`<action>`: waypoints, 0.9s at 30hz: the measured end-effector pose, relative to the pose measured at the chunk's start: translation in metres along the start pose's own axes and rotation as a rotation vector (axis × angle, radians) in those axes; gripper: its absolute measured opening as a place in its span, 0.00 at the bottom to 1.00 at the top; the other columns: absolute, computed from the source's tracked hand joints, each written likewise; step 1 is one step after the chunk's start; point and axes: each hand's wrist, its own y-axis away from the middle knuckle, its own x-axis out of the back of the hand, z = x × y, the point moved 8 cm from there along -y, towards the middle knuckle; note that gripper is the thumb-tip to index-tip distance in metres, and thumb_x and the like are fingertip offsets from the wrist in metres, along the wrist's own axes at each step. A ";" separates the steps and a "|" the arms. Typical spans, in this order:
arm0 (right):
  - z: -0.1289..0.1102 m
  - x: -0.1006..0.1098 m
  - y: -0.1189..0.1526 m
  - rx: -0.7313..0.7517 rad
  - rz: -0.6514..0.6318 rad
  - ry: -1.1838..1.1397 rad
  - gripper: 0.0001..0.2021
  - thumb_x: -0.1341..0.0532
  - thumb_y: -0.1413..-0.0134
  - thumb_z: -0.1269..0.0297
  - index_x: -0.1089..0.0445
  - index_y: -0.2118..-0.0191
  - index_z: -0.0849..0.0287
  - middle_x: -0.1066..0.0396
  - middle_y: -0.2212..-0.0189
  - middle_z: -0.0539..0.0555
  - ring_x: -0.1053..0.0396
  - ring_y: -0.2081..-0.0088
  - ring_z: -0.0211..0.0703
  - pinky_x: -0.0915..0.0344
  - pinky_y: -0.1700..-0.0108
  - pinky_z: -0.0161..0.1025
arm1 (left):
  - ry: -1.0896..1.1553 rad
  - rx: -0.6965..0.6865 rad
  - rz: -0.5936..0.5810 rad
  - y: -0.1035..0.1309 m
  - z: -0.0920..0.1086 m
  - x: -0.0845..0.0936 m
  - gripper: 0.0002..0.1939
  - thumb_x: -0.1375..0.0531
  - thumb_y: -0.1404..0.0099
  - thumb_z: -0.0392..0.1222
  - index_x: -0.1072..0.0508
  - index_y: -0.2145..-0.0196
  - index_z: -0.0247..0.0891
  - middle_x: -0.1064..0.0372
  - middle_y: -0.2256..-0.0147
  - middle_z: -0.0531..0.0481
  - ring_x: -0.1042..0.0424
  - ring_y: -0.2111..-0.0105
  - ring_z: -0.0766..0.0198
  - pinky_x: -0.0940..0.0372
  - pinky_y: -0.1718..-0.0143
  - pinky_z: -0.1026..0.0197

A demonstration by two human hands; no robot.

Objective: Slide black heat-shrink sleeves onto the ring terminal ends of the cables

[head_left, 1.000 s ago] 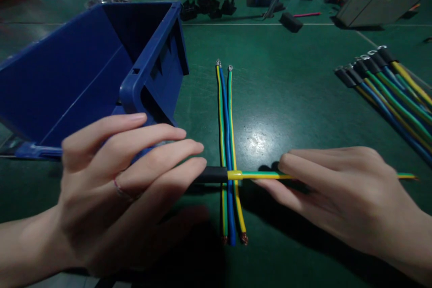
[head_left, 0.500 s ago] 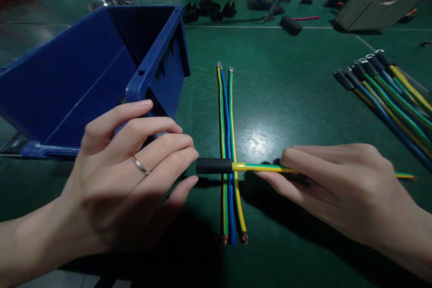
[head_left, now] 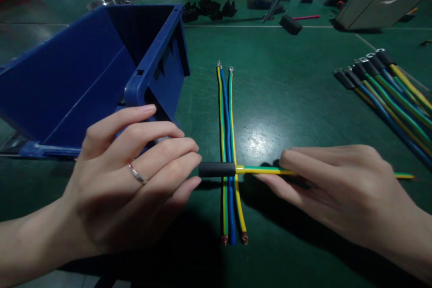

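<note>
I see the right hand (head_left: 340,189) pinching the green-and-yellow wire (head_left: 265,170), its black sleeve (head_left: 217,169) pointing left to the nearer left hand (head_left: 135,184), whose grip I can't tell.

The left hand (head_left: 114,193) wears a slim, shiny silver ring (head_left: 136,173) on its middle finger, the rounded band catching a pale glint and showing a reddish tint at its upper edge. The right hand (head_left: 344,184) is bare, as are both wrists. The fingers look slender, the knuckles softly rounded.
</note>
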 end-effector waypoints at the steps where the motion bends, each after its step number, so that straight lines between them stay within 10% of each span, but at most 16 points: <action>1: 0.000 -0.001 0.001 0.000 -0.002 -0.003 0.25 0.44 0.18 0.56 0.42 0.74 0.52 0.48 0.81 0.41 0.52 0.83 0.33 0.54 0.78 0.41 | 0.005 -0.007 0.002 0.001 0.001 0.000 0.07 0.36 0.24 0.39 0.22 0.50 0.43 0.13 0.54 0.55 0.19 0.50 0.53 0.34 0.33 0.42; 27: -0.002 -0.009 0.004 -0.002 -0.033 -0.060 0.23 0.45 0.17 0.55 0.43 0.71 0.51 0.48 0.80 0.41 0.51 0.83 0.34 0.54 0.77 0.42 | 0.100 -0.068 -0.068 0.003 0.004 -0.006 0.08 0.38 0.20 0.39 0.23 0.46 0.39 0.14 0.50 0.52 0.18 0.47 0.55 0.36 0.30 0.45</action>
